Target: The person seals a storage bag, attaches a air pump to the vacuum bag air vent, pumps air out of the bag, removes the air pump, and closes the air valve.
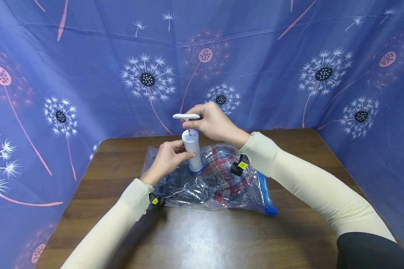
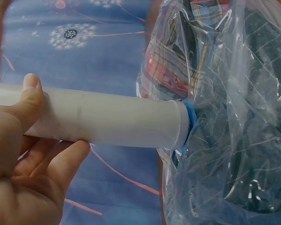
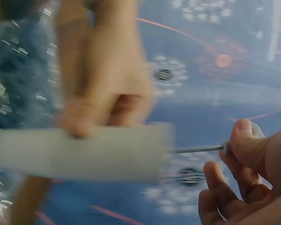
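A white hand pump stands nearly upright on a clear vacuum storage bag, its base at the bag's blue valve. Fingers and thumb of my left hand wrap the barrel; in the left wrist view the barrel meets the blue ring at the plastic. Above it, my right hand grips the white T-shaped handle. A short length of thin metal rod shows between handle and barrel. Inside the bag lie a red plaid cloth and dark quilted fabric.
The bag lies on a brown wooden table, toward its far side. A blue zip seal runs along the bag's right edge. Behind and beside the table hangs a blue dandelion-print cloth.
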`<state>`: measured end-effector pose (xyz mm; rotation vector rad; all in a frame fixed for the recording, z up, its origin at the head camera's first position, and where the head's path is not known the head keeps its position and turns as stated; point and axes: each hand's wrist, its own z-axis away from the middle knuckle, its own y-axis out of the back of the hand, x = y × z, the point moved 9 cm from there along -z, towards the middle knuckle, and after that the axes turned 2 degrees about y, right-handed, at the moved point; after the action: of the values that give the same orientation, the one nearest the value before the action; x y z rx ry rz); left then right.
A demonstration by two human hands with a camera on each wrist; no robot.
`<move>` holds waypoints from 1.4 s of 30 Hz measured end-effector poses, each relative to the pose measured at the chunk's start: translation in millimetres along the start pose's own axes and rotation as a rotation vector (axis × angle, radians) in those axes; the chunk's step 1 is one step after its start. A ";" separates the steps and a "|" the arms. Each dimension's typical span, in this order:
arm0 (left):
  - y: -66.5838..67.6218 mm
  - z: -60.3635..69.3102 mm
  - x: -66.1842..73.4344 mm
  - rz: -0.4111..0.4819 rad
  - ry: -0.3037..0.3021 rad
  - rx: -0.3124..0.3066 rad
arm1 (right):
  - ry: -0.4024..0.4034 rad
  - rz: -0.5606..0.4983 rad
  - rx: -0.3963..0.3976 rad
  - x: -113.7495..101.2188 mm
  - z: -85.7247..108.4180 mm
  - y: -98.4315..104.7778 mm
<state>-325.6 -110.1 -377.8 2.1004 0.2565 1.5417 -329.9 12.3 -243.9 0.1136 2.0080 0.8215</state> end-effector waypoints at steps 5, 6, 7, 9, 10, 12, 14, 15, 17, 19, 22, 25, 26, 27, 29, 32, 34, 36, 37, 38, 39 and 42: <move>-0.6 0.2 -0.8 -0.021 0.017 -0.001 | 0.127 -0.037 0.125 -63.5 -18.5 48.4; -0.2 0.5 -0.8 -0.024 0.017 -0.001 | 0.147 -0.041 0.153 -74.5 -20.0 56.6; 0.2 0.3 -1.1 -0.026 0.014 -0.001 | 0.166 -0.041 0.174 -83.8 -21.0 63.3; 1.0 -0.1 -1.2 -0.029 0.008 0.002 | 0.190 -0.044 0.206 -94.5 -21.9 71.6; 1.0 -0.7 -1.4 -0.032 0.005 0.005 | 0.195 -0.052 0.215 -96.2 -21.7 73.7; -0.8 -2.2 -1.3 -0.031 -0.003 0.001 | 0.187 -0.081 0.234 -93.2 -20.5 76.5; -1.6 -3.2 0.4 -0.034 -0.013 0.002 | 0.180 -0.109 0.255 -88.4 -18.3 78.5; -2.1 -3.6 1.2 -0.035 -0.019 0.003 | 0.177 -0.125 0.263 -85.0 -17.3 79.2; -3.2 -3.9 2.7 -0.037 -0.032 0.002 | 0.187 -0.133 0.268 -79.0 -15.8 78.9; -3.4 -3.8 3.0 -0.037 -0.039 0.004 | 0.199 -0.117 0.252 -73.9 -14.5 75.5; -1.8 -2.9 1.9 -0.033 -0.034 0.013 | 0.225 -0.086 0.212 -67.4 -12.3 65.2; 0.1 -1.9 0.8 -0.031 -0.026 0.022 | 0.202 -0.047 0.150 -55.1 -8.7 49.0; 0.3 -1.8 0.6 -0.029 -0.026 0.021 | 0.189 -0.034 0.126 -49.2 -7.3 42.7; 0.0 -1.6 0.6 -0.030 -0.028 0.017 | 0.175 -0.017 0.098 -42.6 -5.7 36.1; -0.4 -2.3 0.6 -0.030 -0.036 0.012 | 0.128 0.009 0.048 -27.1 -2.8 23.3; -1.2 -3.6 0.9 -0.034 -0.052 0.006 | 0.085 0.047 0.005 -5.0 1.6 7.6; -1.4 -4.0 0.8 -0.037 -0.057 0.006 | 0.056 0.062 -0.004 8.2 4.6 -0.1; -1.0 -3.9 0.1 -0.038 -0.055 0.008 | 0.033 0.079 -0.014 19.4 7.3 -7.2; -0.7 -3.8 -0.3 -0.036 -0.052 0.010 | 0.020 0.082 -0.019 24.2 8.6 -10.2; -0.4 -3.6 -0.6 -0.034 -0.049 0.011 | 0.008 0.083 -0.021 28.6 9.7 -12.8; 0.1 -3.4 -0.7 -0.032 -0.048 0.011 | 0.001 0.081 -0.021 32.1 10.5 -14.8; 1.4 -3.1 -1.1 -0.026 -0.043 0.013 | -0.003 0.064 -0.014 38.2 11.6 -18.8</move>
<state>-329.1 -110.8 -377.4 2.1293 0.2786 1.4820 -337.7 18.4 -286.9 0.1724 2.0046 0.8751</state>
